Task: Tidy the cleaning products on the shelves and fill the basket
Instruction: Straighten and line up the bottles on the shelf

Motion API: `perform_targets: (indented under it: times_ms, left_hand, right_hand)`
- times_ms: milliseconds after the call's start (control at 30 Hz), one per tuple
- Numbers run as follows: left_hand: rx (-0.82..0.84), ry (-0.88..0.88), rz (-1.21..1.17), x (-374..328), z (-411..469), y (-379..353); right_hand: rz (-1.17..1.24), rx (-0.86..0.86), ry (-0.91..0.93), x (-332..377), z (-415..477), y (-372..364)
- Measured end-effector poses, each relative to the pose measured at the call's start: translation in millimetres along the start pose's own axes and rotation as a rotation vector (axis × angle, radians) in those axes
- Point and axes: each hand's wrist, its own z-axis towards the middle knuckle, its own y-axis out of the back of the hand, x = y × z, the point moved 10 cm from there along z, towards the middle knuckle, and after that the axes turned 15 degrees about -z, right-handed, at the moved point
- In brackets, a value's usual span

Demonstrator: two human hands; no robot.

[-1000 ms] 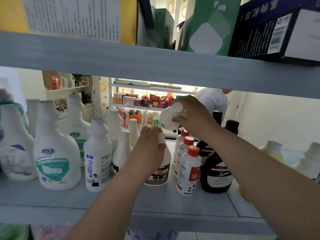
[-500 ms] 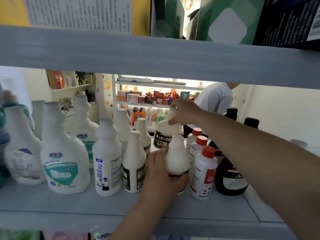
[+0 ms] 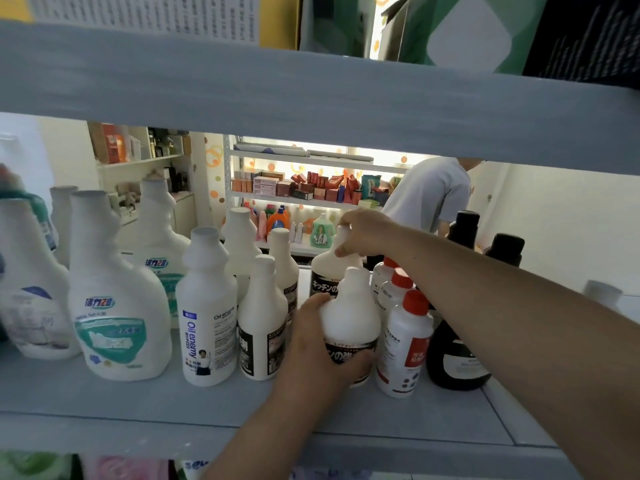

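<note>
1. Progress: white and black bottles stand upright in rows on the grey shelf board [image 3: 138, 403]. I judge the tidying partway done, with the middle cluster being lined up now. No basket is in view, so I cannot tell how full it is.
2. My left hand [image 3: 311, 341] wraps fingers and thumb round the belly of the near white round-shouldered plastic bottle [image 3: 349, 313]. It stands near the front edge, just left of the red-capped white bottles [image 3: 405, 341].
3. My right hand [image 3: 367, 230] grips the neck of the far white bottle with black Japanese-lettered label [image 3: 323, 271], directly behind the near one. Its base is hidden.
4. Look: both have plain necks and dark labels, with no spray heads visible.
</note>
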Motion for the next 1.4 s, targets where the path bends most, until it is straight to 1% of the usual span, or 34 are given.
perform_targets:
  times_ms: [100,167,233,333,433,500,567,700,767,867,933,967,1033,1133,1233,1300,1333,1367,1400]
  left_hand:
    - [0.023,0.032,-0.007,2.5,-0.1,-0.5]
    - [0.053,0.07,-0.02,5.0,-0.9,-2.0]
    - [0.074,0.122,-0.031,10.0,-1.3,-3.9]
    - [0.057,0.203,-0.052,13.8,-4.2,-2.8]
    - [0.012,0.196,-0.079,4.2,-13.4,3.5]
    - [-0.042,0.19,-0.107,-6.9,-26.4,10.0]
    - [-0.122,0.188,-0.15,-18.0,-43.6,19.3]
    - [-0.223,0.154,-0.331,-47.2,-81.3,32.3]
    - [-0.217,0.179,-0.371,-57.2,-102.6,32.5]
    - [-0.18,0.301,-0.531,-51.8,-138.6,23.5]
    - [-0.188,0.362,-0.568,-47.7,-163.1,20.4]
    - [-0.19,0.384,-0.562,-47.0,-175.1,18.7]
    - [-0.173,0.432,-0.55,-45.6,-197.4,12.5]
    - [-0.21,0.496,-0.556,-39.9,-225.9,6.7]
    - [-0.237,0.573,-0.653,-29.7,-244.3,-1.8]
    - [-0.286,0.694,-0.773,-22.5,-258.0,-9.6]
    - [-0.295,0.781,-0.831,-19.6,-267.0,-16.7]
    - [-0.286,0.86,-0.878,-16.2,-276.2,-25.0]
    - [-0.263,0.917,-0.921,-16.6,-284.2,-32.6]
  right_hand:
    - [-0.016,0.06,0.045,2.7,-3.7,-3.7]
    - [-0.024,0.054,0.065,2.3,-11.1,2.8]
    - [-0.036,-0.026,0.071,-1.3,-25.6,17.6]
    - [-0.127,-0.183,0.061,-3.2,-65.0,41.6]
    - [-0.066,-0.244,0.033,0.2,-116.3,58.2]
    - [-0.063,-0.352,0.056,5.2,-149.4,66.6]
    - [0.02,-0.409,0.084,10.2,-180.7,65.8]
    - [0.33,-0.497,0.153,30.2,-236.9,43.5]
    - [0.558,-0.441,0.132,38.8,-257.2,14.8]
    - [1.073,-0.326,0.102,50.2,-283.7,-30.0]
    - [1.419,-0.232,0.052,55.3,-301.0,-55.7]
    - [1.524,-0.189,0.028,58.5,-309.1,-68.0]
    - [1.607,-0.127,-0.006,65.5,-323.1,-90.2]
    - [1.652,-0.074,-0.081,70.6,-345.0,-109.0]
    - [1.717,-0.024,-0.187,71.6,-364.3,-128.8]
    - [1.845,0.08,-0.263,81.5,-375.1,-141.8]
    - [1.917,0.15,-0.339,87.8,-380.7,-150.3]
    - [1.984,0.211,-0.417,94.6,-386.5,-156.8]
    - [2.048,0.252,-0.458,101.9,-391.2,-160.3]
